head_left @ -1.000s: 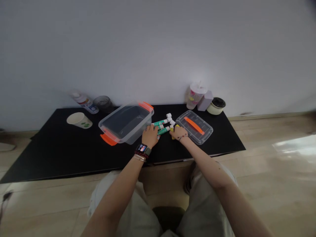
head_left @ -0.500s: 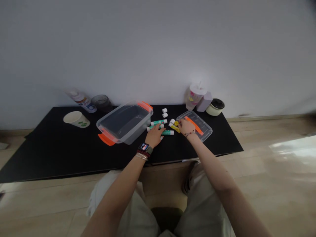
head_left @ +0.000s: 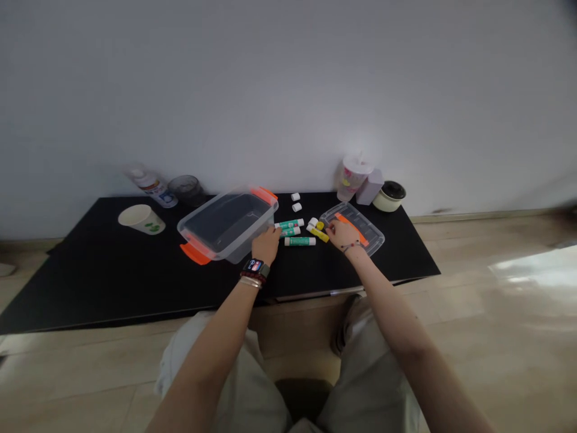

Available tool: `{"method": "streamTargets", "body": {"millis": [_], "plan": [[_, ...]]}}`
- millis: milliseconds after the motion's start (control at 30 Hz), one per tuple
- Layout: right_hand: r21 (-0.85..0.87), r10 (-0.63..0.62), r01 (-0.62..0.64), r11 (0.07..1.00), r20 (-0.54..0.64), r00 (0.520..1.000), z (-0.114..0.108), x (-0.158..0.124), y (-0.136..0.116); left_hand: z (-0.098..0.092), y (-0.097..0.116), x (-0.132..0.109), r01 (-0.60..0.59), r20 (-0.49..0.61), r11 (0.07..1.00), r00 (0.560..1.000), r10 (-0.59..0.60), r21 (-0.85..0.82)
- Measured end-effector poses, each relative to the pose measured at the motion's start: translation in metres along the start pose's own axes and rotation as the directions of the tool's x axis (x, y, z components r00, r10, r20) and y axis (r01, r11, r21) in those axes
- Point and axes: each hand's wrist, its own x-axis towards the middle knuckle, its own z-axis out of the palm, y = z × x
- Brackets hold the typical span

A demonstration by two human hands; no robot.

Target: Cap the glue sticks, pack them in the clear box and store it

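My left hand (head_left: 265, 244), wearing a watch, has its fingers curled over the left end of a green glue stick (head_left: 291, 232). A second green glue stick (head_left: 292, 224) lies just behind it, and a third green glue stick (head_left: 300, 242) in front. My right hand (head_left: 342, 234) rests over the clear lid (head_left: 374, 233) with its orange handle, fingers bent together. Whatever its fingertips may pinch is hidden. Close to them are a yellow glue stick (head_left: 320, 235), a yellow cap (head_left: 320, 225) and a white cap (head_left: 312, 222).
A clear plastic box (head_left: 246, 243) with orange latches stands left of the sticks. Two white caps (head_left: 296, 202) lie behind. Farther left are a paper cup (head_left: 140, 219), a dark glass (head_left: 187, 191) and a spray can (head_left: 155, 188). A lidded tumbler (head_left: 351, 180) and a small pot (head_left: 388, 199) stand right.
My left hand has drawn back left from over the green glue sticks to the left end of one, uncovering the front stick. My right hand has hardly moved.
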Motion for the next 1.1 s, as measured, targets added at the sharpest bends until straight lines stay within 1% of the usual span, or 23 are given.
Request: {"method": "streamTargets", "body": {"millis": [100,200,300,400,467,633,767,800,867,900,967,1033,1100], "plan": [[0.027,-0.012,0.012,1.0,-0.003,1.0,-0.001,-0.003,-0.001,0.003,0.004,0.004,0.004,-0.03,0.999,1.0,-0.005,-0.045],[0.036,-0.027,0.027,0.999,-0.013,1.0,-0.002,-0.005,-0.001,0.002,0.007,0.005,-0.008,-0.042,0.996,0.999,0.005,-0.088],[0.035,-0.033,0.034,0.999,-0.018,0.999,-0.003,-0.005,0.001,-0.005,0.007,0.002,-0.019,-0.079,0.994,0.997,0.01,-0.107],[0.018,-0.032,0.032,0.999,-0.022,0.999,-0.002,-0.004,0.003,-0.016,0.006,-0.008,-0.036,-0.115,0.993,0.993,0.023,-0.11],[0.006,-0.037,0.037,0.999,-0.02,0.999,0.0,-0.004,0.003,-0.023,0.004,-0.018,-0.057,-0.103,0.992,0.994,0.046,-0.109],[-0.02,-0.055,0.055,0.998,0.001,0.999,0.003,-0.007,0.0,-0.035,-0.002,-0.045,-0.082,-0.009,0.991,0.997,0.082,-0.103],[-0.067,-0.075,0.075,0.995,0.013,0.997,0.0,-0.019,-0.005,-0.045,-0.007,-0.059,-0.099,0.01,0.99,0.995,0.1,-0.102],[-0.085,-0.099,0.102,0.991,0.036,0.994,0.0,-0.023,-0.006,-0.047,-0.008,-0.061,-0.11,0.025,0.989,0.993,0.113,-0.1],[-0.115,-0.18,0.196,0.974,0.133,0.975,0.002,-0.033,-0.006,-0.048,-0.01,-0.065,-0.15,0.088,0.984,0.983,0.159,-0.098],[-0.123,-0.224,0.252,0.96,0.202,0.953,0.005,-0.038,-0.006,-0.047,-0.012,-0.067,-0.174,0.135,0.98,0.973,0.187,-0.098],[-0.135,-0.279,0.343,0.929,0.35,0.894,0.015,-0.05,-0.006,-0.042,-0.014,-0.071,-0.212,0.24,0.972,0.943,0.23,-0.098],[-0.155,-0.275,0.388,0.908,0.479,0.834,0.027,-0.061,-0.006,-0.036,-0.016,-0.076,-0.23,0.319,0.969,0.915,0.248,-0.094],[-0.169,-0.255,0.408,0.897,0.556,0.791,0.038,-0.071,-0.008,-0.028,-0.016,-0.081,-0.238,0.358,0.967,0.898,0.255,-0.092]]}}
